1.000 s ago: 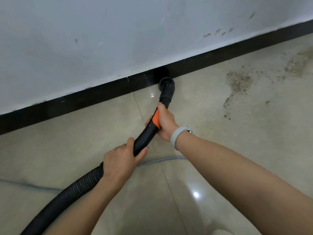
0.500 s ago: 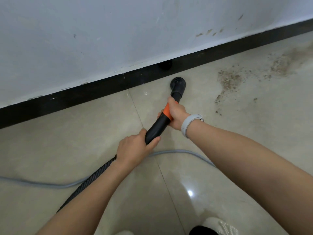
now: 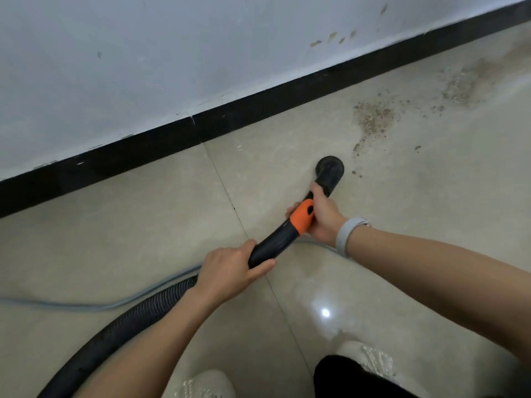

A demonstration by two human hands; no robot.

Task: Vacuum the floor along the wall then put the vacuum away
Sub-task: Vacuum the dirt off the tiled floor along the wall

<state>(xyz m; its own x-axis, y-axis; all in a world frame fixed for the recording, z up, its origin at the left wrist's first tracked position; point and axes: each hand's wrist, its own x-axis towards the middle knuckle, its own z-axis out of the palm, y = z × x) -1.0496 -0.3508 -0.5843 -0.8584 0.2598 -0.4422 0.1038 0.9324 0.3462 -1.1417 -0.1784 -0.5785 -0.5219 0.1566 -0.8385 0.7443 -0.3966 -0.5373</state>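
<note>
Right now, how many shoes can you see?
2. One shoe is at the bottom edge, under the left arm. The other shoe is to its right, under the right arm. Both are partly cut off or covered.

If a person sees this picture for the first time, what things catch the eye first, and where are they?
First, the black vacuum nozzle with its orange collar on the floor at centre, gripped by the right hand and, lower on the tube, the left hand. Next, the brown dirt patch just beyond the nozzle to the right, near the black baseboard.
</note>
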